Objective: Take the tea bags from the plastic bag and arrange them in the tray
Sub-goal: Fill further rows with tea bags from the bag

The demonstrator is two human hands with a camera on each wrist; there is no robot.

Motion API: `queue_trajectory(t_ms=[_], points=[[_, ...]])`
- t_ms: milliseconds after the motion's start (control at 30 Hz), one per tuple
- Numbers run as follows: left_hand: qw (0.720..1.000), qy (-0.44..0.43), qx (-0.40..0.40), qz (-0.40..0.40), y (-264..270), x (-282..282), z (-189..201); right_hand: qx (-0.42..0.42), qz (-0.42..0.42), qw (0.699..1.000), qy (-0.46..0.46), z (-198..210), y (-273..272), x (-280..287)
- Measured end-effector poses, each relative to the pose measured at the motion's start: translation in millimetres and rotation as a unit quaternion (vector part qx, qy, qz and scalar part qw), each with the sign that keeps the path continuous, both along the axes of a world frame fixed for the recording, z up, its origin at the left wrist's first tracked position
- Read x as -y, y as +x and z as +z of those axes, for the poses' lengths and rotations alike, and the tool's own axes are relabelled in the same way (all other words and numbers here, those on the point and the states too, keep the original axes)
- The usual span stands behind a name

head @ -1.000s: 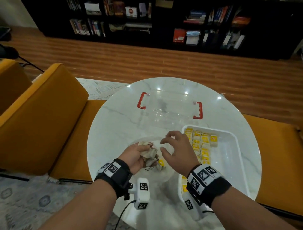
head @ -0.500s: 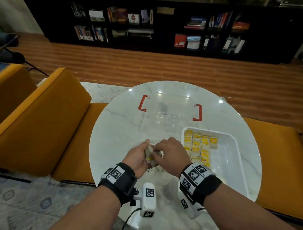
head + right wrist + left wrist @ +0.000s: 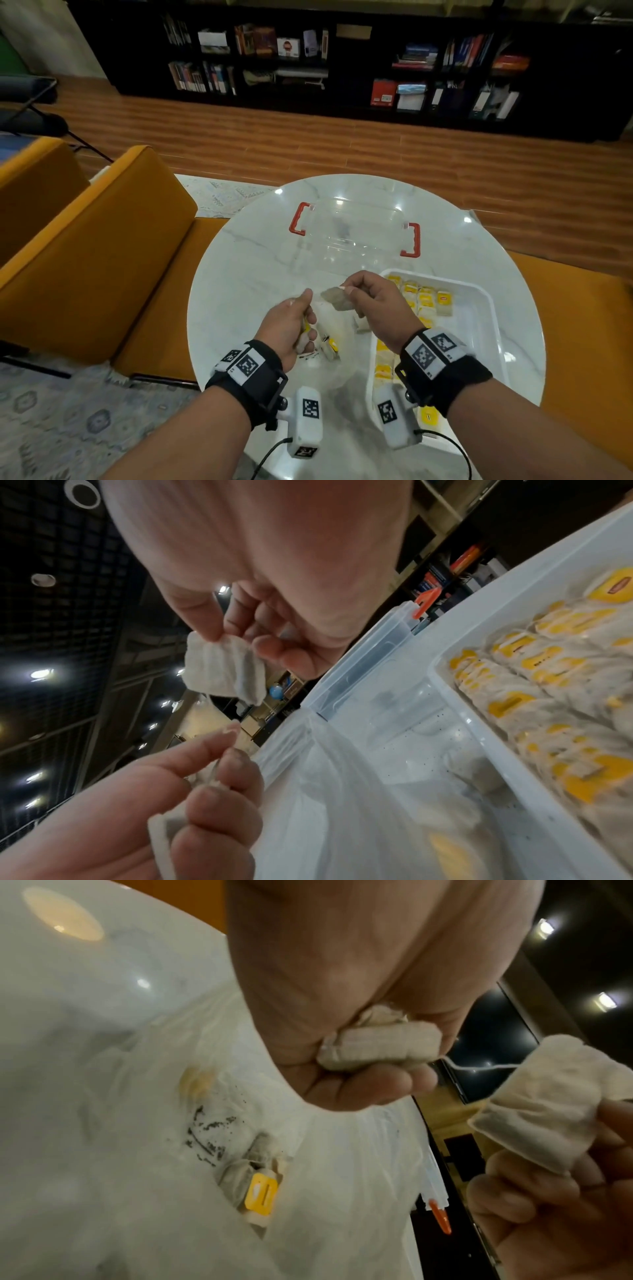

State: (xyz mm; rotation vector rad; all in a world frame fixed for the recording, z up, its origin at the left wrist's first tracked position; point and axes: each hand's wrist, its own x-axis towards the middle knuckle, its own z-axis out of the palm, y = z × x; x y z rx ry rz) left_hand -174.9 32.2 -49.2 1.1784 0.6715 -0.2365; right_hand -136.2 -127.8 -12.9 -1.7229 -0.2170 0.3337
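1. The left hand [image 3: 291, 325] is curled round a small bunch of tea bags [image 3: 378, 1047], fist low over the plastic bag [image 3: 342, 1177]. The right hand [image 3: 373, 301] pinches a single tea bag [image 3: 337, 298] between thumb and forefinger, lifted a little higher and just beside the left.
2. A thin string [image 3: 479, 1066] runs taut from the left hand's bunch to the single tea bag, so the two are linked, not free of each other.
3. Under the hands the plastic bag lies flat on the marble table [image 3: 239, 274]. At least one more bag with a yellow tag [image 3: 262, 1194] lies in it, with loose tea grains beside.
4. The white tray [image 3: 493, 308] lies directly to the right of the right hand and stretches back toward the person, its long axis running near to far. Rows of yellow-tagged tea bags [image 3: 424, 301] fill its left part; the right part shows bare floor.
5. The right hand is clearly the nearer to the tray. My judgement: the coming move is a short sideways carry to the right, but the string must come loose first, or the pull may drag the left hand's bunch along.
6. Beyond the hands a clear lid with red handles [image 3: 356, 226] sits on the table, well apart from the tray's open space.
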Motion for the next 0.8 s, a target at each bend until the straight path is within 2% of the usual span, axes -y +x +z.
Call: queue_trajectory(t_ms=[133,267,400,500,600,667,700,800], points=[[1.000,0.015,0.026,0.008,-6.0,-2.2,5.9,-0.015,-0.020,0.999,0.042,-0.4,2.9,5.1],[0.991,0.033,0.126,0.021,-10.4,-2.2,14.6,-0.044,-0.031,0.994,0.090,-0.4,8.6,12.2],[0.973,0.127,0.191,-0.035,3.6,11.3,38.0,-0.046,-0.017,0.992,0.117,3.3,13.0,19.8],[0.950,0.211,0.216,-0.082,19.8,26.7,49.1,-0.046,-0.012,0.990,0.132,6.2,15.3,28.5],[0.934,0.252,0.227,-0.116,33.1,41.5,51.8,-0.017,-0.010,0.993,0.115,12.5,15.2,42.2],[0.942,0.226,0.212,-0.130,39.6,49.6,51.2,0.014,-0.026,0.996,0.083,14.7,17.4,52.9],[0.955,0.185,0.195,-0.125,42.1,53.5,49.1,0.024,-0.045,0.996,0.070,13.8,19.9,58.7],[0.992,-0.002,0.118,-0.045,46.7,62.2,40.1,0.010,-0.113,0.990,0.086,10.8,28.3,77.9]])
